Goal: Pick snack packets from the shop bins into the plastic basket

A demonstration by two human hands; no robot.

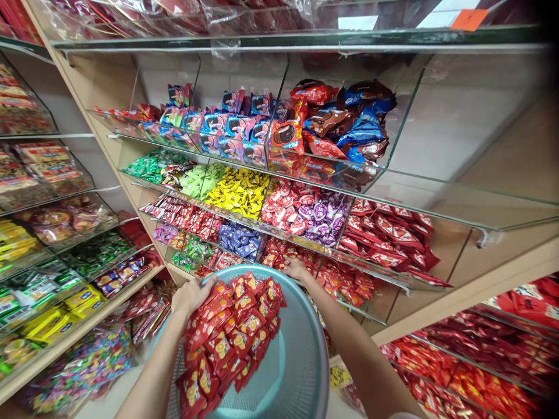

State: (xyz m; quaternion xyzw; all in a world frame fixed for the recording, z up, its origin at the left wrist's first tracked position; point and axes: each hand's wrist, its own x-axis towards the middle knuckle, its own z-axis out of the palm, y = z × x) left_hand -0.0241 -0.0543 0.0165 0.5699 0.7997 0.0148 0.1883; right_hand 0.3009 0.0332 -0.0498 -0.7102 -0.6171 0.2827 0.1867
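Observation:
My left hand [192, 297] is closed on the left rim of a round teal plastic basket [301, 343]. Inside it, mostly toward the left, lies a heap of small red packets [231, 331] with orange fruit prints. Beyond the basket's far rim, my right hand [297, 270] is among red-wrapped sweets [279, 253] on a low glass-fronted shelf. Its fingers are small in view and partly hidden, so whether they hold a sweet cannot be made out. More red packets [345, 283] lie in the compartment to the right of that hand.
Above are glass-fronted shelves with yellow sweets [240, 191], purple sweets [323, 218], red bags [388, 238] and cookie packs [286, 135]. A glass shelf edge [305, 241] runs just above my right hand. Other stocked shelves stand left, with a bag of colourful sweets [87, 366] below.

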